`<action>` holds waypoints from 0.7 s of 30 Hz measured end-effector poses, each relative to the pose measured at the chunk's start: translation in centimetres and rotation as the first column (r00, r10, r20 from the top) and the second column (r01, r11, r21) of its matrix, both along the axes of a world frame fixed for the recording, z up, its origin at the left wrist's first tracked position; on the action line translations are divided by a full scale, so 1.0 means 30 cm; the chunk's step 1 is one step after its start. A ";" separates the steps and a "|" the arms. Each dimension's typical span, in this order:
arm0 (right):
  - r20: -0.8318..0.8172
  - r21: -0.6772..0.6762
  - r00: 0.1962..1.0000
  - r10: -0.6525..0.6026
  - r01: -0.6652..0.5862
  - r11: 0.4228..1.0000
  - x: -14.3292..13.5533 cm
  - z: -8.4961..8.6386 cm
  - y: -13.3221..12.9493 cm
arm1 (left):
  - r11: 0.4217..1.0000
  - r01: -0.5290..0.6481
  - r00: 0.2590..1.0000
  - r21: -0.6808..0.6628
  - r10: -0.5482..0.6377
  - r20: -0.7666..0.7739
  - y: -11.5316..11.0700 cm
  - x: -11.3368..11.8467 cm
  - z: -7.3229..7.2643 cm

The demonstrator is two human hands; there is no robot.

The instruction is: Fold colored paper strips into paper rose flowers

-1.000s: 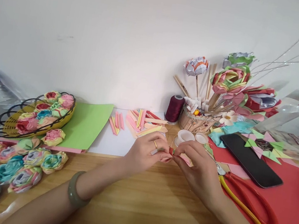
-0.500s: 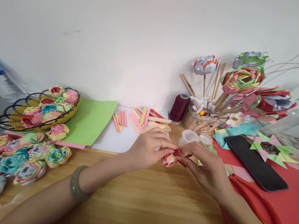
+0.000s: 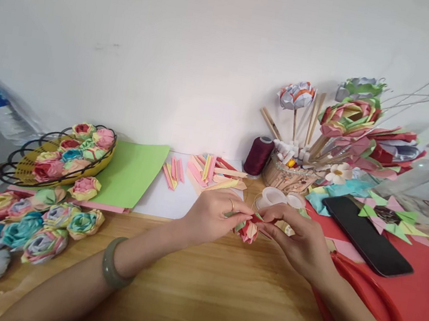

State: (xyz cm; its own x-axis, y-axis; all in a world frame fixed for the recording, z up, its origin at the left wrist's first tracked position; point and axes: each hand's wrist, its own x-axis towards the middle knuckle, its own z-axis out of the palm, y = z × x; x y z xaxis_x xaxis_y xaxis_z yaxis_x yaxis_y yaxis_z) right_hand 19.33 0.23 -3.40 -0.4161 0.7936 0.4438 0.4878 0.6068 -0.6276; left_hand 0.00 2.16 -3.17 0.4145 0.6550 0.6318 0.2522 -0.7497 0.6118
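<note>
A small paper flower (image 3: 248, 233) in red, pink and green hangs just above the table, between my two hands. My left hand (image 3: 217, 213) pinches its left side with thumb and forefinger; a ring is on one finger. From the other side my right hand (image 3: 295, 234) pinches the flower's upper edge, where a green strip shows. My fingers cover part of the flower. Behind the hands lie folded paper strips (image 3: 213, 170) on a white sheet (image 3: 146, 198). Red-handled scissors (image 3: 375, 291) rest near my right wrist, partly hidden.
Finished paper flowers (image 3: 46, 245) crowd the left, by a yellow basket (image 3: 26, 170) of more. A green sheet (image 3: 131, 168), a thread spool (image 3: 258, 156), a wooden pot (image 3: 286, 177) of stemmed flowers, a white tape roll (image 3: 273, 196) and a black phone (image 3: 368, 235) line the back and right.
The flower has turned in my fingers, and green paper now shows at its top and left side where red showed before. Both hands stay nearly in place.
</note>
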 end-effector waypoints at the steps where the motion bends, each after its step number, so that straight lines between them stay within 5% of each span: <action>1: -0.007 -0.012 1.000 -0.004 0.004 1.000 0.002 -0.003 0.001 | 1.000 0.007 1.000 0.025 -0.007 0.006 0.001 0.000 -0.003; 7: -0.076 -0.105 0.996 -0.054 0.046 0.993 0.003 -0.007 0.007 | 0.980 -0.007 1.000 0.197 0.009 -0.011 0.007 -0.004 0.007; 11: -0.124 -0.192 0.992 -0.014 -0.010 0.981 -0.002 -0.004 0.006 | 0.995 0.056 0.997 -0.085 -0.060 -0.051 0.001 -0.008 0.029; 13: -0.165 -0.254 0.986 -0.002 -0.041 0.966 -0.008 -0.003 0.002 | 0.936 0.105 0.992 -0.335 -0.121 -0.027 -0.001 -0.010 0.036; 16: -0.260 -0.359 0.965 -0.030 -0.068 0.931 -0.023 0.004 -0.007 | 0.770 0.190 0.980 -0.610 -0.186 0.072 0.004 -0.011 0.037; 21: -0.383 -0.581 0.917 -0.110 -0.146 0.801 -0.044 0.020 -0.008 | 0.627 0.275 0.961 -0.728 -0.211 0.181 0.024 -0.005 0.023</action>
State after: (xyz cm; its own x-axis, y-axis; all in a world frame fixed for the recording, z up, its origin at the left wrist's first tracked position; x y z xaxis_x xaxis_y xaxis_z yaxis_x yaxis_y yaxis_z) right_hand 18.00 -0.01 -2.82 -0.3334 0.9426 0.0172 0.1261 0.0627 -0.9900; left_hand -0.14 2.89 -2.48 0.6040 0.7968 0.0153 0.0608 -0.0652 0.9960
